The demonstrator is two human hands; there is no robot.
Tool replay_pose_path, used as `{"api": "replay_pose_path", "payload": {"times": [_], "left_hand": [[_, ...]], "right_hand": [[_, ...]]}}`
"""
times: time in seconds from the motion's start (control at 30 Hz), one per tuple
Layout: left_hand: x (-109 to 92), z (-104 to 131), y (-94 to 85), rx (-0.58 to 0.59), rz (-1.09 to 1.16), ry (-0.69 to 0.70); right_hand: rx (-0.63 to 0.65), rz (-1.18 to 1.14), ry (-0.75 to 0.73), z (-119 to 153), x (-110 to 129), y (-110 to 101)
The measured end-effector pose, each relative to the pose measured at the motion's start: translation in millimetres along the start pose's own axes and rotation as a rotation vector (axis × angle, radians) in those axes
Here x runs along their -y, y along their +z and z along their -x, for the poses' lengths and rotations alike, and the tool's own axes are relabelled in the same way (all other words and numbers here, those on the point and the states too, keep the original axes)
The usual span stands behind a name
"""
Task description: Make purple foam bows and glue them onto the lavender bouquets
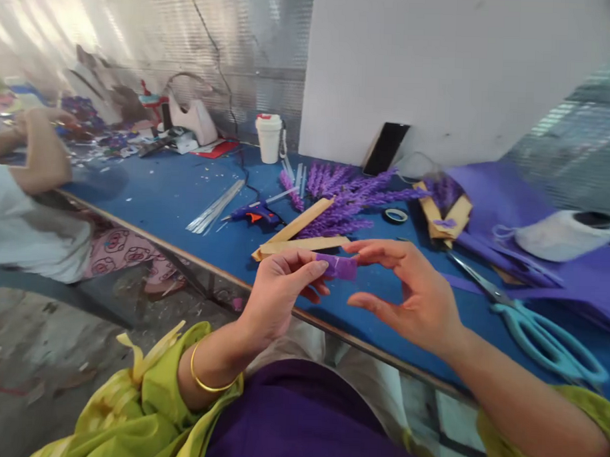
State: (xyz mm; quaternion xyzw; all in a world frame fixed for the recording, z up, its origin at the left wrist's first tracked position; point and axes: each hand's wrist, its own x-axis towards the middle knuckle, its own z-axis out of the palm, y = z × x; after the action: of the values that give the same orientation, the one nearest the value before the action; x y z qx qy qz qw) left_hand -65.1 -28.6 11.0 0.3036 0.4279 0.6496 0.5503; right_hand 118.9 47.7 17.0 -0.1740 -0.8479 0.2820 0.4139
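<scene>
A short, flat purple strip point(344, 268) with a pale line across it is pinched between the thumb and fingers of my left hand point(281, 288). Close to the strip's right end is my right hand point(415, 296), thumb and fingers apart; whether a fingertip touches the strip I cannot tell. Just beyond both hands lie folded tan paper strips point(299, 228) in a V shape. Behind these, purple lavender stems point(341, 196) are spread on the blue table point(161, 197).
Teal-handled scissors point(517, 316) and purple sheets point(516, 202) lie at right, near a white string spool point(567, 234) and small wrapped bouquet point(443, 200). A tape roll point(395, 215), glue gun point(258, 215), phone point(386, 148) and white cup point(269, 139) stand beyond. Another person's arm point(42, 146) is at left.
</scene>
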Motion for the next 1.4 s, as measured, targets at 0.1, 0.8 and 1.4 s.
{"api": "replay_pose_path", "payload": {"times": [0.1,0.8,1.4], "left_hand": [[16,-4,21.9,0.065,-0.005,-0.062],[55,-18,69.2,0.152,-0.119,-0.235],[52,-10,53.6,0.226,-0.314,-0.115]], "right_hand": [[-0.088,0.091,0.025,22,-1,-17],[-0.244,0.214,0.162,76,-11,-41],[-0.332,0.152,0.288,85,-10,-26]]}}
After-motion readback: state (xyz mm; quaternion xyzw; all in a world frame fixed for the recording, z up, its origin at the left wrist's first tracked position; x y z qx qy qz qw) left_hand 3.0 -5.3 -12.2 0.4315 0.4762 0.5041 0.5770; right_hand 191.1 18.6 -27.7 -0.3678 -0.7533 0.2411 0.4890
